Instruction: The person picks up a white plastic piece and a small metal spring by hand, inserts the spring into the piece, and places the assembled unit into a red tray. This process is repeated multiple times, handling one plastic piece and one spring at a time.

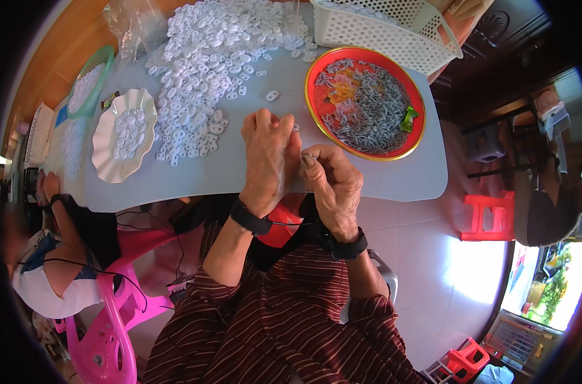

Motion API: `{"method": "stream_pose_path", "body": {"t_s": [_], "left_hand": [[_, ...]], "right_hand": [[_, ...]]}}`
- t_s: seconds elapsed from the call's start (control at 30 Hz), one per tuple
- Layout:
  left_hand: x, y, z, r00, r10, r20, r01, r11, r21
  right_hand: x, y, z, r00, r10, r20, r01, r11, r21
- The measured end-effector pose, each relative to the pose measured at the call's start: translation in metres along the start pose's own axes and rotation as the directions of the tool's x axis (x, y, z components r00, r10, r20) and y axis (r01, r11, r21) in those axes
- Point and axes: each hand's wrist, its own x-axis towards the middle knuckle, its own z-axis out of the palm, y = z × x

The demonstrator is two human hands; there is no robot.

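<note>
My left hand [268, 157] is over the table's front edge, its fingers curled in. A bit of a white piece [296, 127] shows beside its fingertips; whether it is gripped or lies behind them I cannot tell. Close by on the right, my right hand [334, 189] pinches thumb against forefinger. A tiny shiny grey speck shows at that pinch, too small to name. Beyond the right hand stands a red round tray [312, 77] with a gold rim, holding a heap of small grey screw-like parts [380, 105]. One white two-holed plastic piece [272, 96] lies alone beyond my hands.
A big pile of white plastic pieces [198, 70] covers the table's [233, 173] back left. A scalloped dish [104, 157] holds more pieces. A white perforated basket [380, 38] stands at the back right. At the left, another person's hand [49, 185] rests near the table. A pink chair [115, 320] stands below.
</note>
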Motion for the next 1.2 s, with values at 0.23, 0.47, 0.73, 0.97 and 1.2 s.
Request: {"method": "stream_pose_path", "body": {"t_s": [0.23,0.47,0.73,0.97,1.2], "left_hand": [[-0.007,-0.011,-0.014,0.996,-0.009,0.094,0.024,0.986,-0.166],[-0.012,-0.015,-0.049,0.855,-0.391,0.341,0.497,0.432,-0.753],[-0.014,-0.026,-0.056,0.853,-0.313,0.417,0.518,0.423,-0.743],[-0.013,-0.022,-0.057,0.830,-0.312,0.462,0.556,0.405,-0.726],[-0.013,-0.023,-0.057,0.841,-0.299,0.451,0.541,0.444,-0.714]], "right_hand": [[0.004,0.009,-0.003,0.994,-0.111,-0.003,0.111,0.994,-0.025],[0.011,0.000,0.017,0.998,-0.026,0.061,0.025,1.000,0.009],[0.007,-0.002,0.021,0.992,0.018,0.124,-0.010,0.998,-0.063],[0.007,0.000,0.020,0.990,0.009,0.142,-0.003,0.999,-0.040],[0.005,0.001,0.020,0.994,-0.017,0.112,0.024,0.998,-0.065]]}}
